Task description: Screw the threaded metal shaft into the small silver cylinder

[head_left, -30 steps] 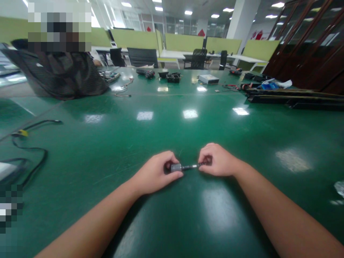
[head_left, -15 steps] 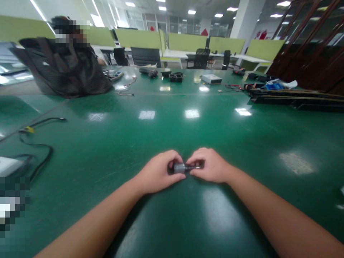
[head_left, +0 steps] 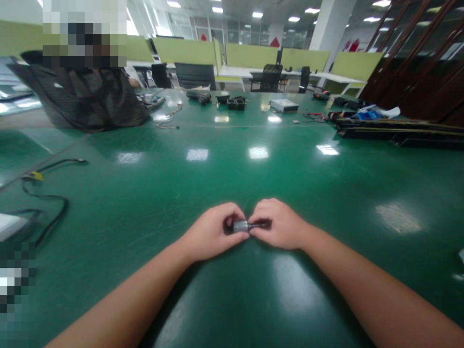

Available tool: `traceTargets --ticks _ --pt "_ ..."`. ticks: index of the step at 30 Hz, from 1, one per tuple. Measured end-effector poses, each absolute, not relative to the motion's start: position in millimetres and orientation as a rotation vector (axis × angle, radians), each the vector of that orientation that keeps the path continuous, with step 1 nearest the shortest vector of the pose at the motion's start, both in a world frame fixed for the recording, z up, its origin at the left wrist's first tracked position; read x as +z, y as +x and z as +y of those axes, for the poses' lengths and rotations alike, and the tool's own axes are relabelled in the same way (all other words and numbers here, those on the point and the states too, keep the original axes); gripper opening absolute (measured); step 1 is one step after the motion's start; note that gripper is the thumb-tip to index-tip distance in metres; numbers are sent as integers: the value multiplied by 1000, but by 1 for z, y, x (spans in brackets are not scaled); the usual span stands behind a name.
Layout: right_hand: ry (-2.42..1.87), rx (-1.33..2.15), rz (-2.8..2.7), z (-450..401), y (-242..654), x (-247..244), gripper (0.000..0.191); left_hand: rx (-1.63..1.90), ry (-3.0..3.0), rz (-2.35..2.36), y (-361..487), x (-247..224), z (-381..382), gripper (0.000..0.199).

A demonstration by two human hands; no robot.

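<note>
We are facing a long glossy green table (head_left: 232, 174) mirroring the ceiling lights (head_left: 257, 14). Beyond it, yellow-green partitions (head_left: 250, 55) are lining white desks with black office chairs (head_left: 268, 78). A white pillar (head_left: 331, 24) is standing right of centre; dark wooden cabinets (head_left: 416, 63) are filling the right wall.

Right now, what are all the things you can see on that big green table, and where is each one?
Small silver metal cylinder with a dark shaft: one, silver and black, held between both hands.
Shiny green table: one, green, fills the view.
Black cable with a yellow tag: one, black, left edge.
Flat grey box: one, grey, far middle.
Long black rails: several, black, far right.
Dark mesh chair back: one, dark, far left; a person is behind it.
Left hand: one, grips the silver end.
Right hand: one, pinches the shaft.
</note>
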State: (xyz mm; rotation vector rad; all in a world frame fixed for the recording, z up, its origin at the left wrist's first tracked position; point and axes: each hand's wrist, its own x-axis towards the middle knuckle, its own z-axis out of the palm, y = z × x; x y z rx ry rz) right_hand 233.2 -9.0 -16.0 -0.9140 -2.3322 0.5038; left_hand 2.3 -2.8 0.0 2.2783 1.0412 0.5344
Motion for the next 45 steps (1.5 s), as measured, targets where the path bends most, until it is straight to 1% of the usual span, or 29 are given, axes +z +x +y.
traceTargets --ticks 3,21,28,45 --pt "-910 467 -2334 -10 233 -16 6 548 2274 1021 2 -1 -3 20" --pt "-876 511 -2328 -9 236 -15 4 551 2270 1001 2 3 -3 20" --pt "-924 487 -2336 -10 237 -15 5 544 2275 1007 2 2 -3 20" --pt "-1015 555 -2348 -6 250 -13 6 529 2274 1031 1 2 -2 23"
